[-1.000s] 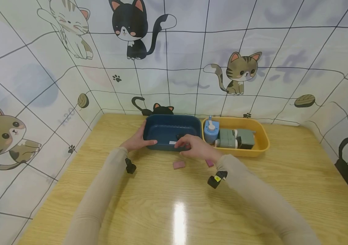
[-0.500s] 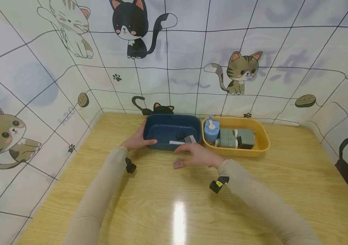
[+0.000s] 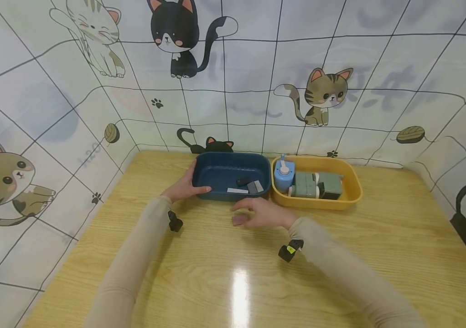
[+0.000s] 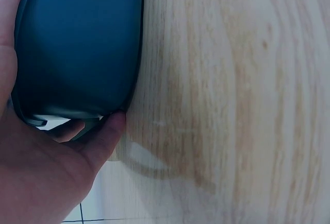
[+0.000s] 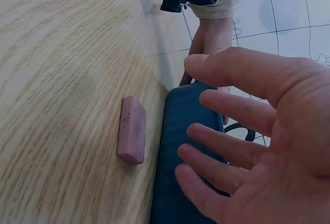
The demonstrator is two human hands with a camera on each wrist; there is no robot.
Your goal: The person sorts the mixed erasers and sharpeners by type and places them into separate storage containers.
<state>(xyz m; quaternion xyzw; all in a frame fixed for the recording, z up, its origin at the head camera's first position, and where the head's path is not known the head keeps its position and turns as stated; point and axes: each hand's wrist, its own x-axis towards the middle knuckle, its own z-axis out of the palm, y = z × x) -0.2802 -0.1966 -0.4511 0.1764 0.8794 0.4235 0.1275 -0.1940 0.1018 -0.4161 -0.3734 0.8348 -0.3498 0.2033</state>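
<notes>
My left hand (image 3: 183, 187) grips the left end of a dark blue bin (image 3: 216, 197). In the left wrist view its thumb and fingers lie along opposite sides of the bin's end. My right hand (image 3: 263, 213) hovers in front of the bin, fingers spread and loosely bent, holding nothing. A pink block that looks like an eraser (image 5: 131, 128) lies on the table close to it; the right wrist view shows a gap between fingers and eraser. Inside the bin lie a small black piece (image 3: 243, 181), a white strip (image 3: 237, 190) and a grey-and-white block (image 3: 252, 187).
A yellow bin (image 3: 354, 193) stands against the blue bin's right side. It holds a blue box with a white top piece (image 3: 284, 176) and grey-green objects (image 3: 304, 184). The wooden table (image 3: 200, 269) ends at a cat-patterned cloth (image 3: 249, 109) behind the bins.
My right hand has come back out of the blue bin towards the pink eraser, uncovering the grey-and-white block. A second pink piece near the right wrist is now out of sight. The left hand stays put.
</notes>
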